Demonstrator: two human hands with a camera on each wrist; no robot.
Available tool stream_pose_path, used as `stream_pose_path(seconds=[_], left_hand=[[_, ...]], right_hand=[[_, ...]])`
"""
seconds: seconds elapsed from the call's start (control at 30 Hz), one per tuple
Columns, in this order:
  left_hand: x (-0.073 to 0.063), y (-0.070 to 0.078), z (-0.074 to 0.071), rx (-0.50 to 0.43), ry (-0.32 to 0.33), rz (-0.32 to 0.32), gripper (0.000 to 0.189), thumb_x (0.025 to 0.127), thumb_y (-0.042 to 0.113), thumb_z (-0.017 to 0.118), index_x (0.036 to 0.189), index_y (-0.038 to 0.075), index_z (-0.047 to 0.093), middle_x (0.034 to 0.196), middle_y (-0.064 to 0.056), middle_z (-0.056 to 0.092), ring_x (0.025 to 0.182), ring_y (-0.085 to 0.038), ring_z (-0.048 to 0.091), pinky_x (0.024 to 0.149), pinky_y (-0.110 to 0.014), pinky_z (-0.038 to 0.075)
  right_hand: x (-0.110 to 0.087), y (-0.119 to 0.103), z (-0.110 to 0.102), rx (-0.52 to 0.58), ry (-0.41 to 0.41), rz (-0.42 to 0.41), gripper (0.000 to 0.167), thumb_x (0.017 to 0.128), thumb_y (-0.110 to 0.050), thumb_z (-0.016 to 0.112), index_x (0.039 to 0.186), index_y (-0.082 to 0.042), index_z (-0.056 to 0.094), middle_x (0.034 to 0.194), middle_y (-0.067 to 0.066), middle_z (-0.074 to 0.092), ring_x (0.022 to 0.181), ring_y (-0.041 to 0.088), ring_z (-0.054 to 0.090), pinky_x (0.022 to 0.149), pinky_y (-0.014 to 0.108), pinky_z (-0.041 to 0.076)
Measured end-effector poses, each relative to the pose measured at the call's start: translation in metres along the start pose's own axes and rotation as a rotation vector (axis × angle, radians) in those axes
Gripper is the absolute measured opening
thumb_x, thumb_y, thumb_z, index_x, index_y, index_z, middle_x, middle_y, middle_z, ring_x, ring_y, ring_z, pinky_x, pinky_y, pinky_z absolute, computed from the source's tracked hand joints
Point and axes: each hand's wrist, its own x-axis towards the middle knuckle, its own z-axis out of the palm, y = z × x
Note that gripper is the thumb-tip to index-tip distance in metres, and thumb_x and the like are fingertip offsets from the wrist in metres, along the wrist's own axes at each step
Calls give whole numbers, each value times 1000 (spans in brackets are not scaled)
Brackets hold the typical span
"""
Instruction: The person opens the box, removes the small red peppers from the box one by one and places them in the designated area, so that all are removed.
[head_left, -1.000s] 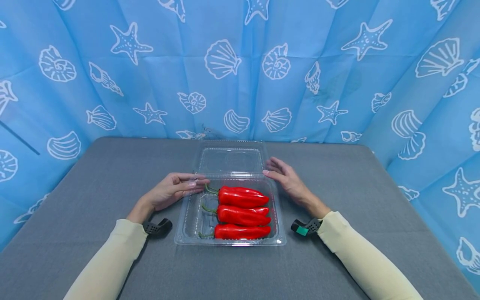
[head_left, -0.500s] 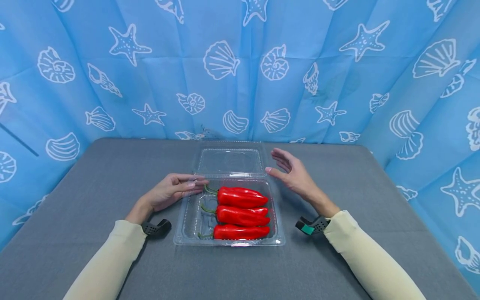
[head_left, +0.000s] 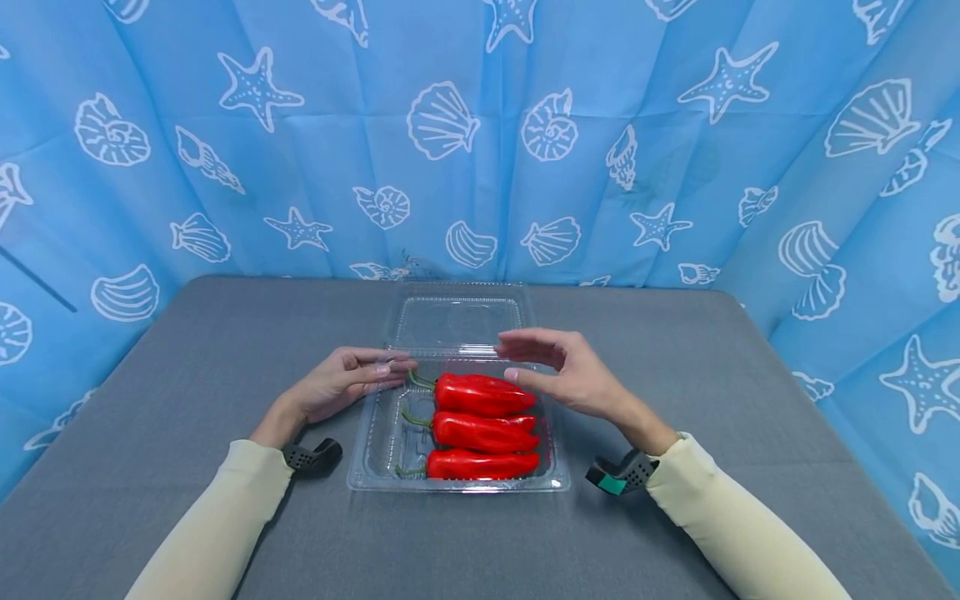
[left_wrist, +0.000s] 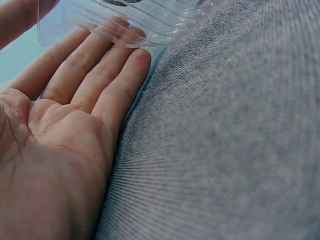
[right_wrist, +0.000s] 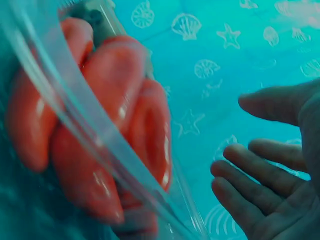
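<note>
Three red peppers (head_left: 486,431) with green stems lie side by side in a clear plastic clamshell container (head_left: 381,467). Its clear lid (head_left: 462,321) is folded back flat behind it. My left hand (head_left: 348,383) rests at the container's back left corner, thumb at the rim. In the left wrist view its straight fingers (left_wrist: 100,82) reach under the plastic edge, palm facing the camera. My right hand (head_left: 570,371) hovers over the back right corner, thumb and fingers apart, with nothing between them. The right wrist view shows the peppers (right_wrist: 112,82) beside these spread fingers (right_wrist: 257,170).
A grey cloth (head_left: 247,350) covers the table. Behind and around it hangs a blue curtain (head_left: 322,150) with white shells and starfish. Both wrists wear black bands.
My right hand first moves back and right, away from the container, then comes left over its back right corner. The left hand, container and peppers stay in place.
</note>
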Motion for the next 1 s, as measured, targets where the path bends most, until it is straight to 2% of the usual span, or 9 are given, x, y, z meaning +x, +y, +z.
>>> stream_pose_path(seconds=[0.1, 0.2, 0.4, 0.67, 0.87, 1.0], left_hand=[[0, 0, 0, 3, 6, -3, 44, 103, 2, 54, 144, -11, 47, 143, -20, 57, 132, -23, 56, 112, -41, 44], [0, 0, 0, 4, 10, -7, 44, 103, 3, 54, 144, -12, 47, 143, -20, 57, 131, -23, 57, 112, -40, 44], [1, 1, 0, 4, 9, -13, 45, 103, 3, 55, 144, -11, 47, 143, -19, 57, 131, -22, 57, 111, -39, 45], [0, 1, 0, 0, 5, -10, 44, 103, 2, 54, 144, -11, 47, 142, -17, 59, 131, -22, 57, 111, -39, 45], [0, 1, 1, 5, 8, -11, 44, 103, 3, 54, 145, -11, 47, 142, -17, 58, 131, -22, 57, 111, -38, 45], [0, 1, 1, 12, 15, -13, 45, 102, 3, 55, 144, -11, 47, 143, -19, 58, 131, -22, 57, 110, -38, 46]], right_hand=[[-1, -2, 8, 47, -74, -28, 50, 91, -7, 72, 138, 3, 57, 128, 20, 66, 118, 41, 62, 102, 64, 48], [-3, -4, 15, 66, -127, -38, 50, 91, -7, 72, 138, 2, 58, 129, 17, 66, 117, 34, 64, 101, 57, 52], [-6, -9, 24, 70, -174, -24, 51, 89, -8, 74, 138, 0, 60, 132, 9, 66, 117, 23, 65, 100, 42, 56], [-7, -15, 27, 51, -198, -49, 50, 88, -6, 75, 135, 0, 61, 130, 10, 67, 115, 23, 67, 99, 42, 57], [-6, -15, 34, 52, -265, -33, 47, 89, -9, 76, 133, -1, 63, 129, 12, 67, 113, 23, 67, 99, 44, 56], [-7, -15, 38, 27, -294, -32, 48, 89, -10, 77, 134, -2, 63, 132, 12, 64, 112, 22, 67, 99, 41, 57]])
